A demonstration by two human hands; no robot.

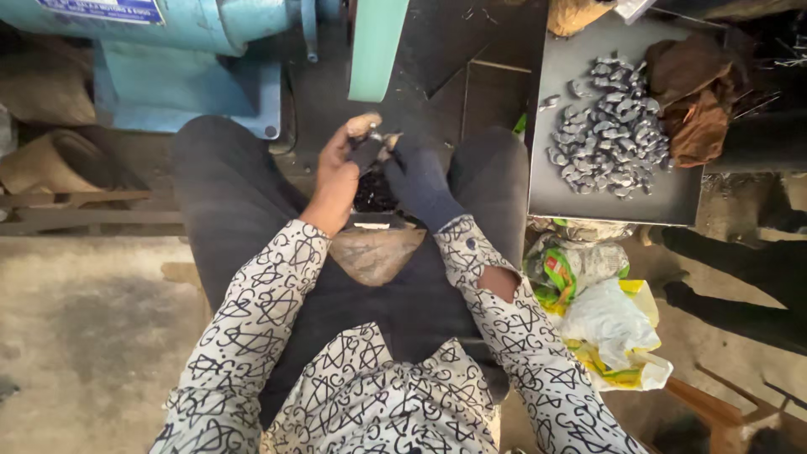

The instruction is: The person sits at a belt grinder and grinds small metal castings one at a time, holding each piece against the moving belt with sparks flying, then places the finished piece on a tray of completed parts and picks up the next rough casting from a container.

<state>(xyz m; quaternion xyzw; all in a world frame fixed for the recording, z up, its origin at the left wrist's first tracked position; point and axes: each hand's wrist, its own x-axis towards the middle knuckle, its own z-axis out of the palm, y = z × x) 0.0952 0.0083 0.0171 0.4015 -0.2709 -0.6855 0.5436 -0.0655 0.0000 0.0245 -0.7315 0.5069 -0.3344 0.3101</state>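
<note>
Machine: light-blue motor housing [181, 25] is sitting at the top left, with a pale green belt [377, 46] running down just ahead of the hands.
Seated person: dark trousers are spreading wide across the middle; patterned white sleeves [252, 311] are reaching forward from the lower edge.
Tray: dark flat tray [580, 210] is standing to the person's right, level with the right knee.
Bags: crumpled plastic bags [601, 324], white, yellow and green, are lying below the tray.
Rags: brown cloth [693, 92] is bunching at the tray's far corner.
Heap: small curved grey metal pieces [609, 126] are piling on the tray, touching one another.
Right hand: gloved right hand [420, 181] is closing its fingers on the workpiece from the right side.
Left hand: bare left hand [336, 172] is pinching the same piece, thumb wrapped in tan padding.
Workpiece: small metal part [376, 141] is being held between both hands above the lap, near the belt's lower end; its shape is too small to tell.
Handling note: doing this well seems to be calling for a firm two-handed pinch, fingertips kept behind the part's edge, elbows steady on the thighs.
</note>
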